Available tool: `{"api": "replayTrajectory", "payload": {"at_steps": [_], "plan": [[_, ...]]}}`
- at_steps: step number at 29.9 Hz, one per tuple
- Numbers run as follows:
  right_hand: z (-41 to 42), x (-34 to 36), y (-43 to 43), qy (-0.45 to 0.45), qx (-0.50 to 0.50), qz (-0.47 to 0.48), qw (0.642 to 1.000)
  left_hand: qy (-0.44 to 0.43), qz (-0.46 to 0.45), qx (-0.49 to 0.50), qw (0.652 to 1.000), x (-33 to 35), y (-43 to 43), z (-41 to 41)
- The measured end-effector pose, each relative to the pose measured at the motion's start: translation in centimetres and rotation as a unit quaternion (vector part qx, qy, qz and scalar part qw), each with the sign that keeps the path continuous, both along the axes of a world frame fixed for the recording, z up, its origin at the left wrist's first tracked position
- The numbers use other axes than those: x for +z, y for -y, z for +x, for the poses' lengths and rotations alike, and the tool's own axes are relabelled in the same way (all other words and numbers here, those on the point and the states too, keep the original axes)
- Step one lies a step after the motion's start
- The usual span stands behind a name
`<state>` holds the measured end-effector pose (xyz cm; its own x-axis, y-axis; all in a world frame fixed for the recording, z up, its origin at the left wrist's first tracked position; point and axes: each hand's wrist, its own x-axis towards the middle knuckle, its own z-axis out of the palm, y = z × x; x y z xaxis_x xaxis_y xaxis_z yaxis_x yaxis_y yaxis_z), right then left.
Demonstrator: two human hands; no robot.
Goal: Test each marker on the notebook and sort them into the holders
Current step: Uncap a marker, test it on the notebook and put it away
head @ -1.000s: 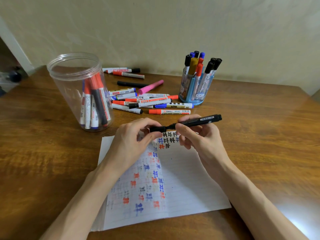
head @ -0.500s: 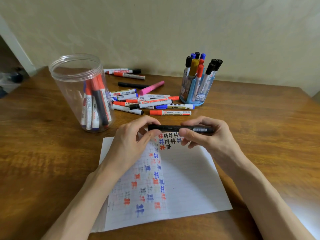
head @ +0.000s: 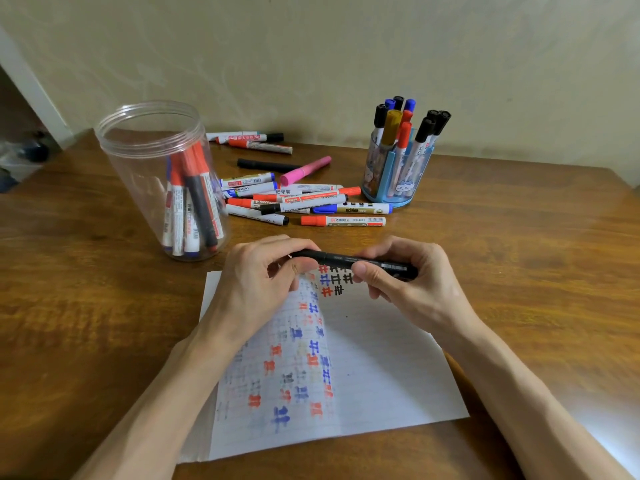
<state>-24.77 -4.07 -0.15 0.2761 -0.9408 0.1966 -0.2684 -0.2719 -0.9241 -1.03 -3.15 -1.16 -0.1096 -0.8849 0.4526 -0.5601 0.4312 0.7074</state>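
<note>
A black marker (head: 341, 260) lies level between both hands, just above the top of the open notebook (head: 381, 368). My left hand (head: 259, 282) pinches its cap end and my right hand (head: 412, 285) grips its barrel. The cap sits closed on the marker. The notebook page carries several red, blue and black test marks. A clear plastic jar (head: 156, 174) at the left holds several markers. A blue pen holder (head: 398, 174) at the back right holds several more, standing upright.
Several loose markers (head: 304, 202) lie in a pile between the jar and the blue holder, including a pink one (head: 304, 170). Three more markers (head: 252, 142) lie near the wall. The wooden table (head: 536, 254) ends at the right.
The marker was tilted with its cap off and held apart in my left fingers. It swung level and the cap end and barrel came together. Both hands sit closer now.
</note>
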Motion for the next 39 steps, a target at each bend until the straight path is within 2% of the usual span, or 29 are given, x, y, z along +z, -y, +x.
{"api": "replayTrajectory", "payload": {"at_steps": [10,18,23,27,30,33,39], "plan": [[0.4,-0.5,-0.4,0.033,0.011,0.005,0.999,-0.007,-0.014,-0.006,1.000,0.1,-0.1,-0.1],[-0.8,-0.1,0.6,0.007,0.020,0.031,0.999,0.004,0.012,-0.041,0.999,0.6,-0.1,-0.5],[-0.9,-0.2,0.6,0.068,0.002,0.030,0.997,-0.106,0.049,-0.050,0.992,1.1,-0.5,-1.0],[0.2,-0.6,0.7,0.079,0.012,0.019,0.997,-0.181,0.051,-0.040,0.981,1.6,-0.6,-0.9],[0.9,-0.9,0.6,0.039,0.050,0.008,0.998,-0.215,0.029,-0.024,0.976,2.6,-0.9,-0.8],[2.1,-0.6,0.5,-0.015,0.075,-0.009,0.997,-0.258,-0.040,0.009,0.965,5.2,-1.0,0.3],[4.3,0.0,1.2,-0.114,0.062,-0.039,0.991,-0.221,-0.212,0.101,0.947,13.3,-0.9,5.8]]}}
